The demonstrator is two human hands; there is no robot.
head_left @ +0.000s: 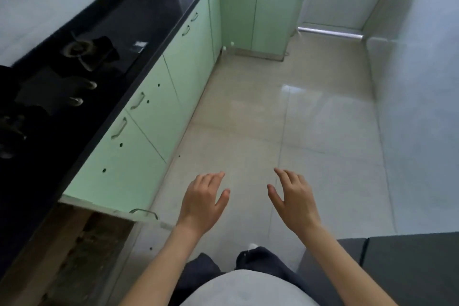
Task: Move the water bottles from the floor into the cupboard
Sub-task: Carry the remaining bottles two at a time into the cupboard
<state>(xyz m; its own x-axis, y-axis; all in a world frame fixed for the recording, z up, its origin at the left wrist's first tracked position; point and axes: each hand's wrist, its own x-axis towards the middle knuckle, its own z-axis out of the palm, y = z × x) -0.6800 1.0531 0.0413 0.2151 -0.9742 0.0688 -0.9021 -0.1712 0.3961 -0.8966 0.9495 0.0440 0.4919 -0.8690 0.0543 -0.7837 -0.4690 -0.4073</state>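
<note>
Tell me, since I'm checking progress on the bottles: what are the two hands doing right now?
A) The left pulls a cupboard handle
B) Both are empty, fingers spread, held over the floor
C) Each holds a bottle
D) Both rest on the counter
B: the left hand and the right hand are open and empty above the floor, touching neither the cupboard door nor the counter.

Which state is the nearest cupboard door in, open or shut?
Open: the nearest cupboard door swings out from the row, exposing the dark interior behind it.
</note>
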